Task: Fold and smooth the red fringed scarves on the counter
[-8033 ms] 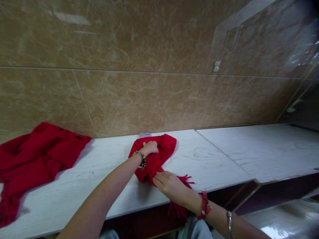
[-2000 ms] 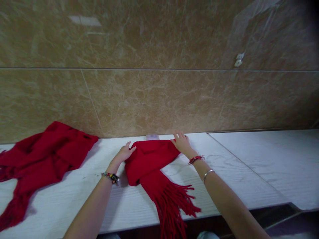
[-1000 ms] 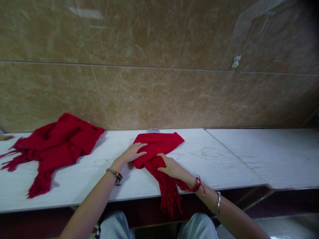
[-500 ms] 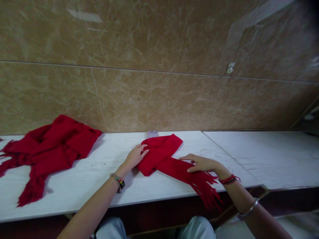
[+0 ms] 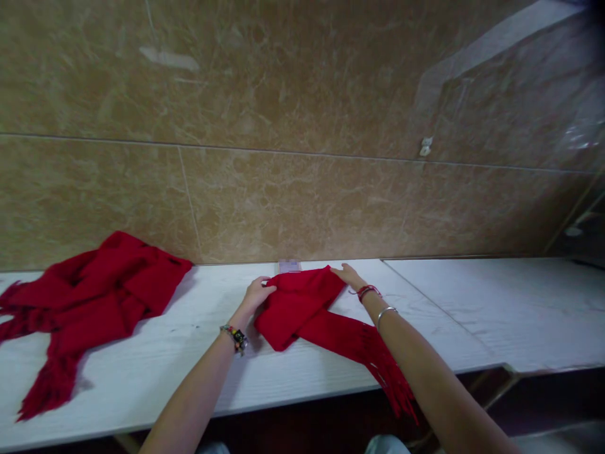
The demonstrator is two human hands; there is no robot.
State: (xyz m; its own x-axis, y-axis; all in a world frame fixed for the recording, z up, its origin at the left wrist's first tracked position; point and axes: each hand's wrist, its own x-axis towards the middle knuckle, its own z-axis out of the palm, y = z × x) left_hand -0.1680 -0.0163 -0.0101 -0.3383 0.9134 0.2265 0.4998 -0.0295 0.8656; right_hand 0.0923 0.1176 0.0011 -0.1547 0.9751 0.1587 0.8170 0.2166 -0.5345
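A red fringed scarf [image 5: 297, 306] lies folded on the white table in front of me, one fringed end slanting down to the right and hanging past the front edge. At its upper left corner, my left hand [image 5: 258, 294] is closed on the cloth, thumb on top and the other fingers partly hidden. My right hand [image 5: 348, 276] pinches the upper right corner of the fold. The right forearm passes over part of the fringe.
A second red scarf [image 5: 113, 290] lies crumpled at the left, against the tiled wall [image 5: 293, 202]. Behind the folded scarf, a small card-like item [image 5: 289, 267] sits by the wall. The white table [image 5: 449, 302] has a seam on the right.
My right hand has moved up and left from the fringed end to the fold's upper right corner. My left hand stays at the left corner. The view has tilted slightly up.
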